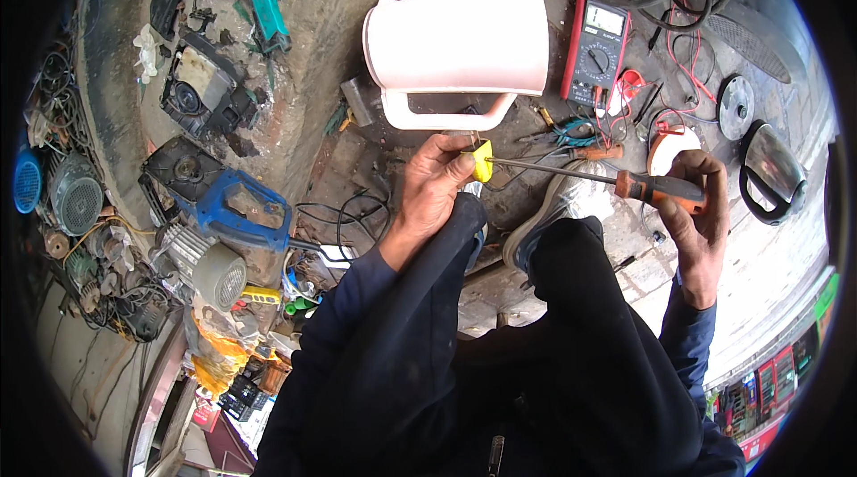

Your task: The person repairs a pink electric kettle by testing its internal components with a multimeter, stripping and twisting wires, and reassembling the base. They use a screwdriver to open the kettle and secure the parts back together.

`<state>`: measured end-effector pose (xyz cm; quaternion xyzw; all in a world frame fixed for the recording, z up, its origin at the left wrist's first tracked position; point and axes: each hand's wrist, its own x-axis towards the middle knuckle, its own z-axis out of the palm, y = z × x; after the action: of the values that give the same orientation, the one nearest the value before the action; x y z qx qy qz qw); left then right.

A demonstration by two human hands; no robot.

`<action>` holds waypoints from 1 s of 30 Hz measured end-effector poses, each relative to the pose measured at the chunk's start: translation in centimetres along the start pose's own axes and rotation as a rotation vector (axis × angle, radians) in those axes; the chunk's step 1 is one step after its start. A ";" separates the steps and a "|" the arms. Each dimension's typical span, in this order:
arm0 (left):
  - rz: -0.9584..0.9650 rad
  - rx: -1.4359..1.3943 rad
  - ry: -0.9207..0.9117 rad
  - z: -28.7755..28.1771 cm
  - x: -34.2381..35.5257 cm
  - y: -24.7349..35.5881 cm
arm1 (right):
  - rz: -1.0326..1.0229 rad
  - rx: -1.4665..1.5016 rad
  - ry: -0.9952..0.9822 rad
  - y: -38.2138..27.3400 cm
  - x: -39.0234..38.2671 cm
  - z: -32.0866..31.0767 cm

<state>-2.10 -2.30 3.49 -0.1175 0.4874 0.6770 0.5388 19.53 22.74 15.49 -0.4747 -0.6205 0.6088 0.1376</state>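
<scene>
My left hand [425, 193] pinches a small yellow plastic piece [482, 161] between thumb and fingers, just above my left knee. In my right hand [701, 232] is a screwdriver [652, 190] with an orange and black handle. Its long shaft points left, and the tip meets the yellow piece; whether it sits in a screw is too small to tell. Right beyond my left hand lies a pale pink jug-shaped housing [457, 40] on its side, its handle toward me.
A red-framed multimeter [596, 50] with leads lies to the right of the housing. Pliers [576, 131], a round metal disc [736, 109] and a dark kettle-like body [775, 172] are near it. At left are a blue power tool [237, 209], a motor [207, 265] and a teal tool [266, 8].
</scene>
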 end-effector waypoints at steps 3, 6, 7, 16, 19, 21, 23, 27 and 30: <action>0.025 0.008 -0.020 0.1 -0.1 -0.2 | 0.319 -0.140 0.109 0.0 0.0 -0.3; 0.035 -0.002 -0.006 0.0 0.1 0.0 | 0.239 -0.053 -0.028 0.1 -0.3 -0.5; 0.033 0.011 -0.012 0.0 0.1 0.0 | 0.151 0.013 -0.038 0.0 -0.4 -0.6; 0.046 0.054 0.010 -0.1 0.1 -0.1 | 0.245 0.032 -0.026 -0.5 -0.2 0.4; 0.035 0.056 0.002 -0.5 0.1 -0.4 | 0.091 0.003 0.066 -0.1 -0.2 0.8; 0.017 0.062 -0.013 -0.9 0.1 -0.3 | 0.215 -0.110 0.058 0.1 -0.2 0.5; 0.036 0.045 -0.028 -1.1 0.2 -0.4 | 0.339 -0.027 -0.018 0.2 -0.2 0.0; 0.040 0.055 -0.029 -0.9 0.3 -0.4 | 0.125 0.041 -0.026 0.4 -0.5 -0.4; 0.046 0.057 0.017 -0.4 0.1 -0.5 | 0.108 -0.155 0.005 0.6 -0.4 -0.4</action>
<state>-1.84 -2.59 2.91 -0.0964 0.5136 0.6741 0.5220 20.26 22.56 15.18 -0.5182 -0.6390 0.5643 0.0690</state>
